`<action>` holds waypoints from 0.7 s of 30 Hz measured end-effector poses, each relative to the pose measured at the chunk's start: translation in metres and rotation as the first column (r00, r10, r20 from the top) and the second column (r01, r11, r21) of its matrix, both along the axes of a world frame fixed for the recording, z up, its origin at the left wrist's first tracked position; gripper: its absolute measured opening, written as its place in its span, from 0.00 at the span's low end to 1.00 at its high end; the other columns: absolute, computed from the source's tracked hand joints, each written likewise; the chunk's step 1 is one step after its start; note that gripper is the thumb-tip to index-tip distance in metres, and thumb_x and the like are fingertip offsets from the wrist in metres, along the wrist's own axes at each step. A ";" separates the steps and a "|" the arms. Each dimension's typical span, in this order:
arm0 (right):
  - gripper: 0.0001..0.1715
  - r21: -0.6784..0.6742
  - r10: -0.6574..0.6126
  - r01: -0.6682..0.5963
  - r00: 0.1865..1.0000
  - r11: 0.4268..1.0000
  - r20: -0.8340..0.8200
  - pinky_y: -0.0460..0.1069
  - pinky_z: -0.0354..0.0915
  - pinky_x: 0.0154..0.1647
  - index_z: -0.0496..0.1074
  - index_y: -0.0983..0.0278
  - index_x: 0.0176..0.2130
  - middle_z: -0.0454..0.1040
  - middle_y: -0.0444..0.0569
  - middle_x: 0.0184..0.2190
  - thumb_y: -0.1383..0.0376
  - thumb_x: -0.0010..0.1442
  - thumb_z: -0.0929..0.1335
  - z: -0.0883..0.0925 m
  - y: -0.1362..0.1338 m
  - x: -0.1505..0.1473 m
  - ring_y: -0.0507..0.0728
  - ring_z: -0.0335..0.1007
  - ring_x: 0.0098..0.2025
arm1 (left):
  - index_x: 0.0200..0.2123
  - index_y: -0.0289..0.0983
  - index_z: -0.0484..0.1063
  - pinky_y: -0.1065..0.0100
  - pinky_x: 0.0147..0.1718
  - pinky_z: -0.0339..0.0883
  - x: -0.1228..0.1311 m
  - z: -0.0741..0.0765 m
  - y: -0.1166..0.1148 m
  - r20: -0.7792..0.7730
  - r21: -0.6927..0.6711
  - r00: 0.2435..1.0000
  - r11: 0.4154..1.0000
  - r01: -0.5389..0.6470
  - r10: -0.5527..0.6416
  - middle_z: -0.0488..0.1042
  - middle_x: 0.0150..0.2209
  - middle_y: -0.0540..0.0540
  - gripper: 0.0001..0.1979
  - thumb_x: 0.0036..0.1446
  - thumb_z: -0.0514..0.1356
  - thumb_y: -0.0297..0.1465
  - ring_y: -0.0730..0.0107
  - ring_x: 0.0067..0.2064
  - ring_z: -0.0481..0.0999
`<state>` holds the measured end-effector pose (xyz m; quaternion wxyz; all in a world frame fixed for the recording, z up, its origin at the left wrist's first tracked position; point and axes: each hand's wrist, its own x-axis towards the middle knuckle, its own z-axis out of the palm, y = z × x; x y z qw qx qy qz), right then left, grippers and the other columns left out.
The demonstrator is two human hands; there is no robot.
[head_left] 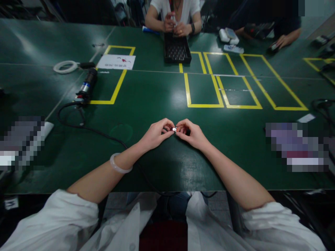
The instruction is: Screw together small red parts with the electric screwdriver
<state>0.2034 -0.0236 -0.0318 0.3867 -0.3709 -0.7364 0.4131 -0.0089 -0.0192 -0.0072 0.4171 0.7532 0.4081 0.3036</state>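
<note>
A small shiny piece, silvery with some orange-red, is pinched between my two hands just above the green table. It is too small for me to tell its kind. My left hand, below a pale bangle on the wrist, grips its left side with thumb and fingertips. On the other side my right hand holds it in the same kind of pinch. The fingertips hide part of the piece, and the hands almost touch.
An electric screwdriver with a black cable lies to the left, near a white tape ring and a paper sheet. Across the table, a person works behind a black tray. Blurred-out items lie at both sides.
</note>
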 end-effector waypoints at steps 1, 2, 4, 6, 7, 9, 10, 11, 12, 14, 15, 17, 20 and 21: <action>0.12 -0.006 -0.001 0.001 1.000 1.000 0.006 0.48 0.64 0.34 0.69 0.61 0.45 0.75 0.46 0.36 0.63 0.61 0.71 0.000 0.000 0.000 0.52 0.69 0.32 | 0.42 0.35 0.71 0.69 0.39 0.70 0.000 0.000 0.000 0.000 -0.006 1.000 1.000 0.004 -0.004 0.75 0.41 0.44 0.10 0.61 0.61 0.35 0.68 0.40 0.76; 0.12 -0.008 -0.002 0.002 1.000 1.000 0.017 0.48 0.64 0.34 0.69 0.61 0.45 0.75 0.46 0.36 0.63 0.61 0.71 0.000 0.000 0.000 0.52 0.69 0.32 | 0.42 0.35 0.71 0.68 0.39 0.71 0.000 0.000 0.000 -0.002 -0.012 1.000 1.000 0.008 -0.008 0.75 0.41 0.44 0.10 0.61 0.61 0.35 0.68 0.40 0.77; 0.09 -0.002 -0.010 0.010 0.999 1.000 0.042 0.48 0.64 0.33 0.70 0.61 0.43 0.74 0.46 0.35 0.63 0.62 0.70 0.001 0.001 0.000 0.52 0.68 0.32 | 0.42 0.35 0.71 0.68 0.39 0.71 0.000 0.000 0.000 -0.006 -0.018 1.000 1.000 0.014 -0.014 0.75 0.40 0.44 0.10 0.61 0.61 0.35 0.68 0.40 0.77; 0.07 0.011 -0.017 0.016 0.998 1.000 0.057 0.48 0.64 0.33 0.70 0.62 0.42 0.74 0.46 0.35 0.63 0.62 0.70 0.001 0.001 -0.001 0.52 0.68 0.32 | 0.42 0.35 0.71 0.68 0.39 0.71 0.000 0.001 0.000 -0.013 -0.019 1.000 1.000 0.020 -0.020 0.76 0.41 0.44 0.11 0.61 0.61 0.36 0.68 0.40 0.77; 0.07 0.013 -0.022 0.022 0.998 1.000 0.057 0.48 0.64 0.33 0.70 0.62 0.41 0.73 0.46 0.35 0.63 0.62 0.69 0.002 0.001 -0.001 0.52 0.67 0.32 | 0.43 0.35 0.71 0.68 0.39 0.71 -0.001 0.001 0.000 -0.017 -0.016 1.000 1.000 0.022 -0.022 0.76 0.41 0.44 0.11 0.62 0.61 0.37 0.68 0.40 0.77; 0.07 0.007 -0.035 0.034 0.998 0.999 0.051 0.48 0.64 0.33 0.70 0.62 0.41 0.72 0.45 0.34 0.63 0.62 0.69 0.003 0.001 -0.001 0.52 0.67 0.31 | 0.44 0.35 0.71 0.68 0.41 0.71 -0.002 0.002 0.001 -0.029 0.001 0.999 1.000 0.022 -0.022 0.76 0.43 0.43 0.13 0.63 0.59 0.39 0.67 0.42 0.77; 0.07 0.001 -0.042 0.042 0.998 0.999 0.050 0.48 0.64 0.32 0.70 0.62 0.41 0.72 0.45 0.33 0.63 0.62 0.69 0.003 0.001 0.000 0.52 0.66 0.31 | 0.45 0.35 0.71 0.68 0.42 0.71 -0.004 0.003 0.003 -0.037 0.017 0.999 1.000 0.015 -0.014 0.76 0.43 0.43 0.13 0.64 0.58 0.39 0.66 0.43 0.77; 0.07 -0.007 -0.049 0.049 0.998 0.999 0.050 0.48 0.63 0.32 0.70 0.62 0.41 0.71 0.44 0.32 0.63 0.62 0.69 0.004 0.001 0.000 0.51 0.66 0.30 | 0.46 0.35 0.71 0.67 0.43 0.70 -0.006 0.005 0.005 -0.045 0.036 0.999 0.999 0.003 -0.001 0.76 0.44 0.42 0.14 0.65 0.57 0.39 0.66 0.44 0.77; 0.07 -0.018 -0.055 0.056 0.997 0.998 0.054 0.48 0.63 0.31 0.70 0.62 0.41 0.71 0.44 0.31 0.63 0.62 0.69 0.004 0.001 0.000 0.51 0.66 0.30 | 0.46 0.35 0.71 0.67 0.44 0.70 -0.009 0.006 0.008 -0.052 0.060 0.998 0.998 -0.016 0.019 0.76 0.45 0.42 0.14 0.66 0.57 0.39 0.66 0.45 0.77; 0.08 -0.038 -0.056 0.059 0.996 0.998 0.067 0.47 0.62 0.31 0.71 0.63 0.41 0.70 0.43 0.29 0.63 0.61 0.69 0.005 0.001 0.000 0.51 0.65 0.28 | 0.48 0.34 0.71 0.65 0.46 0.69 -0.019 0.011 0.017 -0.077 0.118 0.994 0.991 -0.064 0.074 0.76 0.46 0.41 0.15 0.66 0.56 0.39 0.65 0.46 0.77; 0.08 -0.046 -0.053 0.057 0.996 0.997 0.074 0.47 0.62 0.31 0.71 0.63 0.41 0.70 0.43 0.29 0.63 0.61 0.69 0.005 0.001 0.000 0.51 0.64 0.28 | 0.49 0.34 0.71 0.65 0.48 0.69 -0.027 0.014 0.023 -0.100 0.154 0.989 0.984 -0.095 0.111 0.76 0.47 0.41 0.16 0.66 0.56 0.38 0.64 0.46 0.76; 0.08 -0.056 -0.042 0.047 0.995 0.997 0.087 0.47 0.61 0.31 0.70 0.63 0.40 0.70 0.43 0.29 0.64 0.60 0.70 0.005 0.001 0.000 0.50 0.63 0.28 | 0.52 0.34 0.70 0.63 0.50 0.68 -0.050 0.021 0.040 -0.199 0.238 0.960 0.960 -0.148 0.197 0.74 0.50 0.40 0.17 0.65 0.56 0.38 0.62 0.49 0.75; 0.08 -0.058 -0.033 0.039 0.995 0.998 0.097 0.47 0.61 0.32 0.70 0.63 0.40 0.71 0.43 0.29 0.65 0.59 0.70 0.005 0.001 0.000 0.50 0.64 0.28 | 0.57 0.33 0.69 0.59 0.56 0.64 -0.101 0.031 0.070 -0.432 0.386 0.817 0.897 -0.215 0.381 0.71 0.55 0.38 0.22 0.64 0.58 0.38 0.57 0.55 0.71; 0.08 -0.058 -0.031 0.037 0.995 0.998 0.100 0.47 0.61 0.32 0.70 0.63 0.41 0.71 0.42 0.29 0.65 0.59 0.70 0.005 0.001 0.000 0.50 0.64 0.28 | 0.59 0.31 0.67 0.57 0.59 0.61 -0.123 0.034 0.080 -0.497 0.435 0.732 0.864 -0.253 0.465 0.70 0.57 0.37 0.23 0.64 0.58 0.37 0.56 0.57 0.68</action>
